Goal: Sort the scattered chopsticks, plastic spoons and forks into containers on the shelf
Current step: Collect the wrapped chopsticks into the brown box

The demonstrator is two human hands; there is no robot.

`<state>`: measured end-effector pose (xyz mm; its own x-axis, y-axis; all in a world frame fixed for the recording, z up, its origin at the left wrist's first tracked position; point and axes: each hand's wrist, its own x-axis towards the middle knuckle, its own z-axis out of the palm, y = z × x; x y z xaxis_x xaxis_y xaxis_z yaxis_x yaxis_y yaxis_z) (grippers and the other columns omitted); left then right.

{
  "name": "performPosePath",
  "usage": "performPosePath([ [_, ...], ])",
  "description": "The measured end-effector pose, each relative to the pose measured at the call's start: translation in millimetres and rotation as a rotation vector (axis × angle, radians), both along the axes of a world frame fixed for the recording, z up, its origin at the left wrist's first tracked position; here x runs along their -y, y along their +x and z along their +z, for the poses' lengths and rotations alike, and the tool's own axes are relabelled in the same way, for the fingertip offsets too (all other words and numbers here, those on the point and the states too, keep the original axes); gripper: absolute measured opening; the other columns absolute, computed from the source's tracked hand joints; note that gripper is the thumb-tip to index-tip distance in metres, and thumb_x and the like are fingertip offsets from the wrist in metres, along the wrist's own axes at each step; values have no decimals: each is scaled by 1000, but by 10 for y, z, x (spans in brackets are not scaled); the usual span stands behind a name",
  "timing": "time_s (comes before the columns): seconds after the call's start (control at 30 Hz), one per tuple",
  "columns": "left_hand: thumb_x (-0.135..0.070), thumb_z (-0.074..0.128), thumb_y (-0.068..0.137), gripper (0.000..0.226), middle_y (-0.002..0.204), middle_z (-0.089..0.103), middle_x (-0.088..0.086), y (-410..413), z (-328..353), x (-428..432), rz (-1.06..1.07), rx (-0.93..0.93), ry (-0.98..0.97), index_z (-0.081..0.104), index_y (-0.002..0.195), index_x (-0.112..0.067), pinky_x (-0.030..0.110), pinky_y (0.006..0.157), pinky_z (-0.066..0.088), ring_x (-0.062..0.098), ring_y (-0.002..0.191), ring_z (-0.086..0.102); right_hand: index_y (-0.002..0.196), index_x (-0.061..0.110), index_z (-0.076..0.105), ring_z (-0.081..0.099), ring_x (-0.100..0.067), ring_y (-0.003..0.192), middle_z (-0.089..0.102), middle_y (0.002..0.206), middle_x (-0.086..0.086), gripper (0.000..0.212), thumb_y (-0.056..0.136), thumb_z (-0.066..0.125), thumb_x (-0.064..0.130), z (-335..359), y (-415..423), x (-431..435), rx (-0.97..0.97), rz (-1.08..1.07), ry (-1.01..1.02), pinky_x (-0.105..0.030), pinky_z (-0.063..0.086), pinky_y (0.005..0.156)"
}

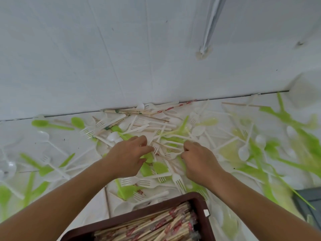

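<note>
Hands sit in the cutlery pile (166,131) — left hand (129,153) hovers with bent fingers over it, grip impossible to tell; right hand (199,158) curls round the handle of a white fork (171,155). Brown tray (199,203) of wrapped chopsticks (156,225) sits at the near edge, between the forearms. Green spoons (40,123) sprawl across the white shelf (69,135) out to the wall seam — loose chopsticks (139,112) lie along it.

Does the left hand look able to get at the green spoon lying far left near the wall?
Probably yes: only flat, loose cutlery lies between the left hand and the green spoon; nothing upright stands in the way.
</note>
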<state>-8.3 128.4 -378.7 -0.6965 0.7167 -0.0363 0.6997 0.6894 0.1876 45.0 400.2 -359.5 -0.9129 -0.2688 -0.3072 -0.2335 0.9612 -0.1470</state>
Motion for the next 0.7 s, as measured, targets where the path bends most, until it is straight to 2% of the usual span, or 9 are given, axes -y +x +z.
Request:
performPosePath([
  [0.07,-35,70,85,43,110,55,-2,-23,-3,5,-18,-29,22,64,126,-25,32,57,50,20,89,59,84,13,67,52,-25,93,43,95,2,18,87,51,19,0,19,32,-41,-4,-21,-33,33,70],
  [0.2,-39,62,90,31,108,56,-2,-41,-26,25,-10,-46,48,62,116,-23,39,69,54,20,90,54,101,15,72,50,-23,107,53,109,0,44,100,47,50,19,-8,90,24,41,39,-40,42,88],
  [0.27,-36,62,93,27,109,56,-2,-43,-35,10,-30,-70,64,62,117,-23,40,70,54,21,91,53,104,17,73,49,-23,111,54,111,1,38,101,50,47,23,-34,147,29,58,35,-39,43,91],
  [0.37,-31,62,95,31,115,56,0,-60,-33,-84,-91,-123,75,65,125,-25,37,72,50,21,96,53,99,20,73,50,-25,108,55,104,1,23,98,55,33,13,-45,255,-17,103,6,-39,42,84],
  [0.47,-32,62,94,18,108,58,0,-79,-62,-194,-110,-186,16,70,107,-23,40,70,49,24,93,55,91,20,69,49,-23,100,49,93,4,18,96,56,31,12,-36,319,-30,115,-12,-35,33,75],
  [0.53,-34,69,90,15,104,58,-2,-87,-69,-221,-92,-198,-29,70,98,-22,40,70,49,23,91,55,83,17,66,51,-23,93,49,88,5,18,94,55,26,-3,-39,310,-26,81,-37,-32,30,70],
  [0.6,-35,77,83,17,100,59,-3,-91,-53,-215,-74,-194,-35,70,90,-21,39,69,50,23,89,54,78,14,69,53,-22,83,51,85,5,19,89,56,20,-3,-55,253,-38,4,-71,-30,34,62],
  [0.7,-38,85,74,21,97,60,-4,-80,3,-202,-27,-173,-73,73,79,-22,38,68,52,22,87,56,75,18,71,56,-19,73,54,79,6,19,81,54,21,82,-76,97,-57,-118,-104,-27,41,55],
])
